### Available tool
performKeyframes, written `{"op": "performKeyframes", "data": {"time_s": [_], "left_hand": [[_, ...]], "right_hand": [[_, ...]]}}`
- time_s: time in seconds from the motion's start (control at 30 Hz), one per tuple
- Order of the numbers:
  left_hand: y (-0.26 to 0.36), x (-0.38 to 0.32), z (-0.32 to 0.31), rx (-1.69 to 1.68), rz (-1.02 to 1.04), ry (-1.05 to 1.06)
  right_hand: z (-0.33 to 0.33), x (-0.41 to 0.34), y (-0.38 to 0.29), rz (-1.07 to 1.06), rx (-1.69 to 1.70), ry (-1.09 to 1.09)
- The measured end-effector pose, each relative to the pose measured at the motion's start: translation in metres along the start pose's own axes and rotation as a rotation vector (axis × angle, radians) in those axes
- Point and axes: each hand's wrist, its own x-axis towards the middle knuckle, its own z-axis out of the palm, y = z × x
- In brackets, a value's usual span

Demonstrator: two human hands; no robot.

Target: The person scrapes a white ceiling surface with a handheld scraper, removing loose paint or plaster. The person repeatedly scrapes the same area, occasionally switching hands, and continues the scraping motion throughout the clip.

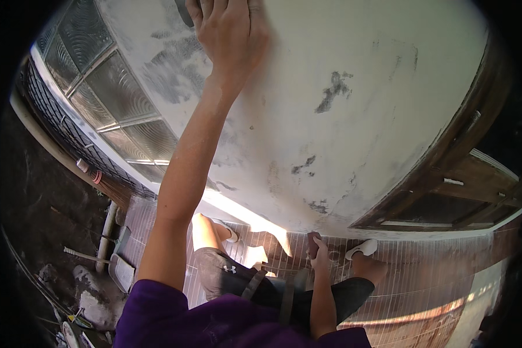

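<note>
My left hand [232,32] is raised against the painted wall [300,104] at the top of the view. Under its fingers lies a dark, flat thing [184,13], cut off by the picture's top; it looks like a sanding pad or sheet, though its kind is unclear. Grey patches and scuffs mark the pale wall around it. Low in front of me, my right hand [320,254] holds a dark red block [313,245], perhaps a sanding block, near the foot of the wall.
A glass-block window [122,95] is at the left. A wooden door [443,191] stands at the right. A broom [108,187] and a long-handled dustpan [122,272] lie at the lower left, by rocks [93,300]. My feet are on the tiled floor [409,278].
</note>
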Motion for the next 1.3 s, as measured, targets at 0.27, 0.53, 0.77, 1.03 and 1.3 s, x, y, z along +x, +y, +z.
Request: {"op": "performKeyframes", "data": {"time_s": [0.27,0.53,0.77,1.03,1.3], "left_hand": [[0.046,-0.123,-0.016,-0.054,0.359,-0.355],[-0.014,-0.248,-0.07,-0.15,0.752,-0.741],[0.036,-0.284,-0.118,-0.717,0.062,-1.012],[0.078,-0.314,-0.157,-0.881,-1.051,-0.919],[0.04,-0.321,-0.187,-1.128,-1.409,-1.234]], "right_hand": [[0.003,0.002,0.003,-0.032,0.013,-0.044],[-0.007,-0.007,-0.001,-0.034,0.057,-0.014],[0.006,-0.029,-0.013,-0.166,0.084,-0.164],[0.038,-0.066,-0.037,-0.219,0.124,-0.282],[0.149,-0.099,-0.108,-1.112,-0.768,0.197]]}}
